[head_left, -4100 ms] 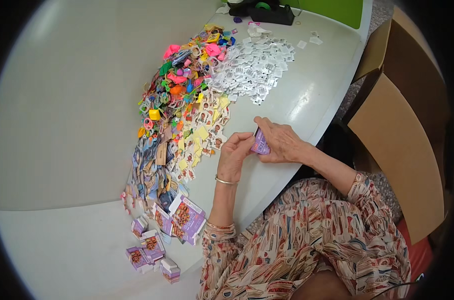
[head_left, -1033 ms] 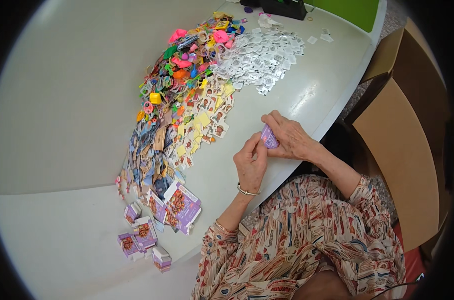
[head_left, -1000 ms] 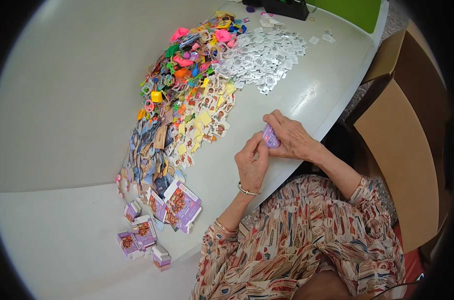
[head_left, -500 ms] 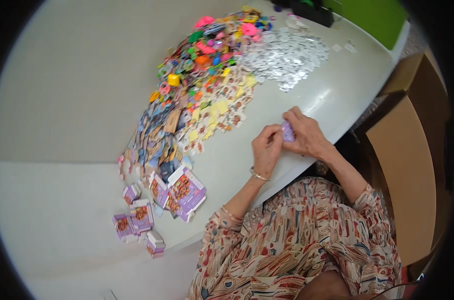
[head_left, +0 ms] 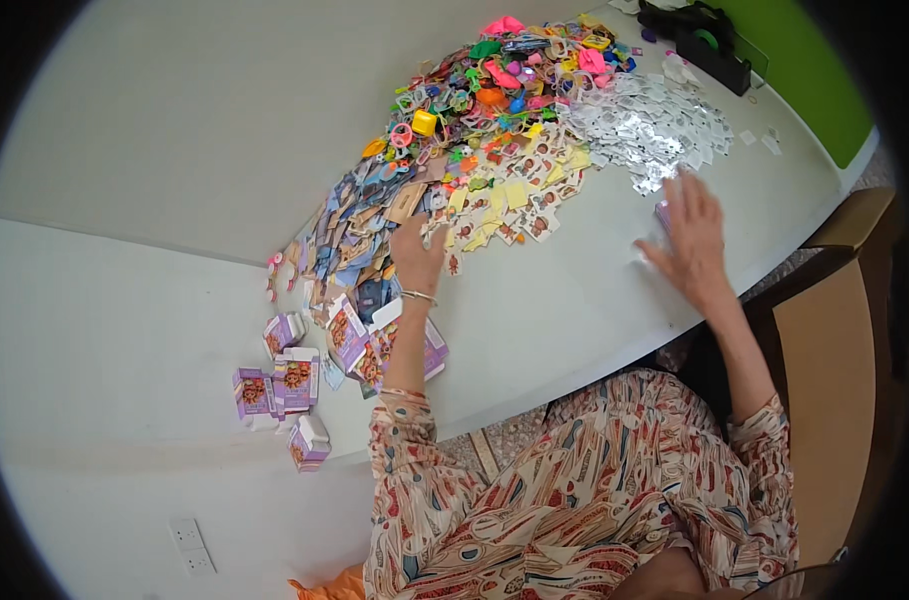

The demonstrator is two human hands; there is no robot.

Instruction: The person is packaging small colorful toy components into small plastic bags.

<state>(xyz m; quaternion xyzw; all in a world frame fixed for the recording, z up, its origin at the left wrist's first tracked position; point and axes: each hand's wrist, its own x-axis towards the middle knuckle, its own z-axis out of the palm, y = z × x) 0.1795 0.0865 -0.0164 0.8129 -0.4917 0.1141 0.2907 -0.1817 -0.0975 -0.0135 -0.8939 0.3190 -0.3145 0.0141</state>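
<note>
My left hand [head_left: 417,258] reaches over the edge of a heap of blue and brown paper packets [head_left: 359,225], its thumb apart from the fingers. Right beside it lie small white picture cards and yellow slips [head_left: 514,195]. My right hand [head_left: 692,240] is open above the tabletop, fingers stretched and thumb spread, near the silvery sachets [head_left: 659,125]. A small purple object [head_left: 662,212] shows beside its fingers, mostly hidden behind them, and I cannot tell its kind. Under my left forearm lie purple printed cartons [head_left: 433,352], some of them flattened.
Bright small plastic toys [head_left: 494,85] are heaped at the back of the white table [head_left: 564,310]. Several small purple boxes [head_left: 296,378] stand at the left. A black tape dispenser [head_left: 712,60] sits far right, and an open cardboard box [head_left: 824,370] stands beside the table.
My hands, together around a small purple thing before, have parted. The left moved left to the packets; the right moved right and away toward the sachets. The whole view has shifted.
</note>
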